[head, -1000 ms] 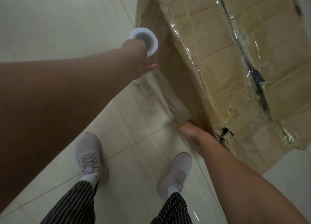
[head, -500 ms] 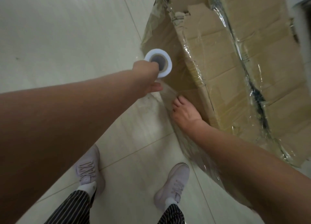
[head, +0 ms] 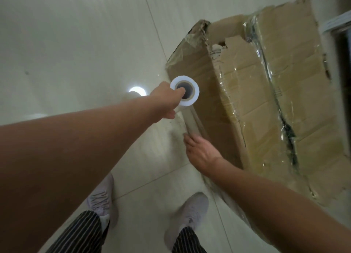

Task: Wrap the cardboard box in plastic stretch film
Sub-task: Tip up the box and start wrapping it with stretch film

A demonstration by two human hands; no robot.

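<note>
Right of frame, on a pale tiled floor (head: 76,43): cardboard box (head: 296,104), large, lying flat. Its long axis runs from the near right corner away to the far end, leaning slightly left as it recedes. The far end is torn, with ragged flap edges. The top face is covered in wrinkled clear film, with one bunched strand of film (head: 273,93) running along its length. The tall side face toward the person is in shadow and glossy with film.

Stretch film roll (head: 195,97) is just beside that side face, roughly midway along it. The roll's axis is upright, with the open core end turned up toward the camera. Left hand (head: 163,100) grasps it. One digit (head: 180,91) is hooked into the core and the rest are curled round the outer wall, mostly hidden. The left arm reaches out straight from lower left.

A sheet of film (head: 191,123) runs from the roll back toward the person along the box side. Right hand (head: 203,154) lies flat on it, gripping nothing. Its fingers (head: 190,140) are straight and together, pointing away along the box's length toward the roll, and the palm presses the film to the cardboard. Hand and roll are near each other, not touching.

Bottom of frame: two grey shoes, left (head: 102,197) and right (head: 188,214), below striped trouser legs (head: 81,232), standing beside the box's near half. A round bright reflection (head: 136,91) sits on the floor left of the roll.
</note>
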